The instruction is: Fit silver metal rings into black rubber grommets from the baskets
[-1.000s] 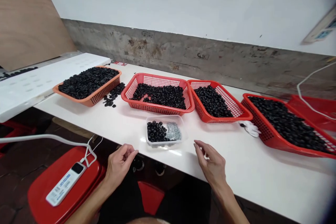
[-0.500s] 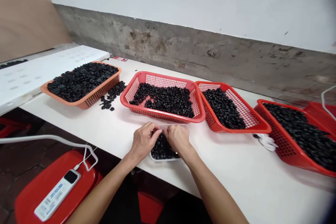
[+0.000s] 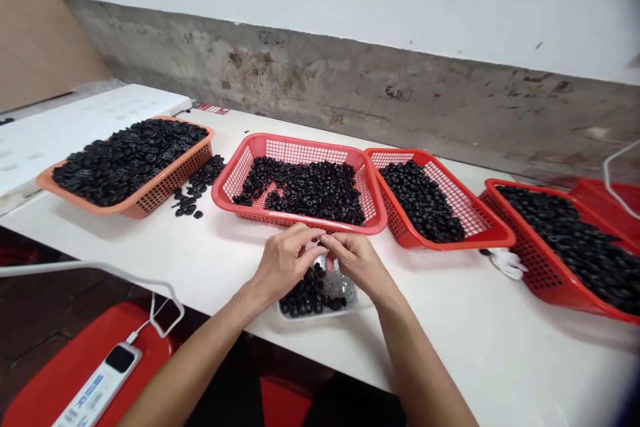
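While I watch from afar through the head camera, my left hand (image 3: 286,261) and my right hand (image 3: 358,259) come together over the near part of a clear plastic tub (image 3: 303,317), fingertips touching or nearly so above its far side. Thumb and forefinger of each are drawn close, and a dark speck shows between the two hands; it may be a small black piece, but my fingers cover too much for me to tell whether either hand is clamped on it. Below them the tub sits near the front edge of the white table (image 3: 235,257), with black rings (image 3: 304,295) heaped on its left side and small silvery bits (image 3: 341,287) on its right, partly hidden by my hands. Just beyond it I see a red basket (image 3: 310,143) part filled with black rings, its mesh floor showing through at the left. Close against that one's right side lies a second red basket (image 3: 463,195), set at an angle, and farther right a third, deeper-looking one (image 3: 523,227), with a crumpled white bundle (image 3: 508,263) between them. Off to the left an orange basket (image 3: 173,181) is piled with flat black pieces, and more loose pieces (image 3: 201,180) lie scattered beside it on the table.
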{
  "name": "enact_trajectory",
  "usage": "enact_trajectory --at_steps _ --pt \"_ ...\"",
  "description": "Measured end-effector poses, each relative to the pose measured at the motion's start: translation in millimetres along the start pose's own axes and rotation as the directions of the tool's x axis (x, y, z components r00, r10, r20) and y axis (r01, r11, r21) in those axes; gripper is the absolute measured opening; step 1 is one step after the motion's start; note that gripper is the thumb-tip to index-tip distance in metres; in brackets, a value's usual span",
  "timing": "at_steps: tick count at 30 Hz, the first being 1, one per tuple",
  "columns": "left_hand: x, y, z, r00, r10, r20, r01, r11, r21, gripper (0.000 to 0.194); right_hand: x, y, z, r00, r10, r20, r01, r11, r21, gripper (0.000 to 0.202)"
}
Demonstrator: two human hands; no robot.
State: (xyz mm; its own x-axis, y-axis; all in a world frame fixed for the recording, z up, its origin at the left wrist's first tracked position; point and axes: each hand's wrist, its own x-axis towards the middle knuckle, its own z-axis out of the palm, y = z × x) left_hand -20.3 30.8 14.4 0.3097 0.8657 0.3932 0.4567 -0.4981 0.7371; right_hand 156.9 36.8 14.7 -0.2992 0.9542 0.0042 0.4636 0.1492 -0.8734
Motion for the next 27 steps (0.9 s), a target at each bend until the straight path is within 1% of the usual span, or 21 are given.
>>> enact_trajectory --at_steps 2,3,5,8,10,12,14,15,17,19,21,23,25,27 --pt "10.3 3.4 3.8 1.000 0.022 0.009 -0.021 0.998 -0.052 0.018 -1.5 5.0 -3.5 1.000 -0.003 -0.024 0.008 0.978 0.210 0.056" --pt "14.9 4.8 5.6 0.999 0.033 0.033 -0.031 0.997 -0.077 0.019 -2.4 7.6 -5.3 0.999 0.004 -0.034 0.005 0.965 0.261 0.055" --pt "23.1 6.9 8.7 0.994 0.057 0.097 -0.046 0.993 -0.107 0.024 -4.2 13.2 -10.1 0.998 0.028 -0.052 -0.011 0.952 0.305 0.054" --pt "34.2 7.1 11.6 0.979 0.108 0.174 -0.092 0.991 -0.099 0.032 -6.7 21.1 -20.0 0.996 0.056 -0.070 -0.034 0.957 0.287 0.053" --pt "41.4 6.0 11.7 0.970 0.133 0.205 -0.117 0.989 -0.090 0.030 -9.1 24.7 -27.4 0.995 0.051 -0.090 -0.031 0.978 0.206 0.047" --pt "47.5 4.5 10.5 0.965 0.156 0.211 -0.140 0.986 -0.091 0.025 -13.5 25.5 -33.5 0.997 -0.004 -0.075 0.007 0.999 0.045 0.031" --pt "51.0 2.6 8.9 0.960 0.182 0.214 -0.162 0.981 -0.108 0.020 -19.7 22.9 -36.5 0.996 -0.082 0.030 0.086 0.981 -0.175 0.015" --pt "51.4 1.2 8.4 0.957 0.193 0.215 -0.169 0.977 -0.129 0.019 -23.0 20.4 -36.4 0.989 -0.107 0.100 0.132 0.949 -0.288 0.011" --pt "50.0 -3.1 8.4 0.953 0.213 0.215 -0.172 0.966 -0.192 0.017 -28.6 14.3 -32.7 0.972 -0.111 0.209 0.202 0.851 -0.485 0.013" --pt "46.8 -9.0 9.5 0.951 0.220 0.219 -0.162 0.953 -0.255 0.016 -31.3 8.8 -25.7 0.962 -0.085 0.259 0.233 0.749 -0.620 0.016" --pt "43.7 -14.9 10.6 0.945 0.222 0.241 -0.147 0.945 -0.294 0.017 -31.0 6.5 -17.7 0.952 -0.085 0.295 0.273 0.677 -0.684 0.019" --pt "41.7 -19.1 11.3 0.938 0.226 0.261 -0.138 0.939 -0.316 0.018 -29.0 7.9 -10.6 0.931 -0.122 0.345 0.338 0.646 -0.684 0.023" --pt "40.7 -21.2 11.5 0.936 0.239 0.259 -0.143 0.929 -0.341 0.018 -26.8 11.8 -5.9 0.916 -0.153 0.372 0.374 0.664 -0.648 0.026" --pt "40.0 -21.6 11.5 0.937 0.249 0.246 -0.150 0.920 -0.361 0.018 -25.2 16.2 -3.8 0.919 -0.138 0.370 0.350 0.717 -0.603 0.026"
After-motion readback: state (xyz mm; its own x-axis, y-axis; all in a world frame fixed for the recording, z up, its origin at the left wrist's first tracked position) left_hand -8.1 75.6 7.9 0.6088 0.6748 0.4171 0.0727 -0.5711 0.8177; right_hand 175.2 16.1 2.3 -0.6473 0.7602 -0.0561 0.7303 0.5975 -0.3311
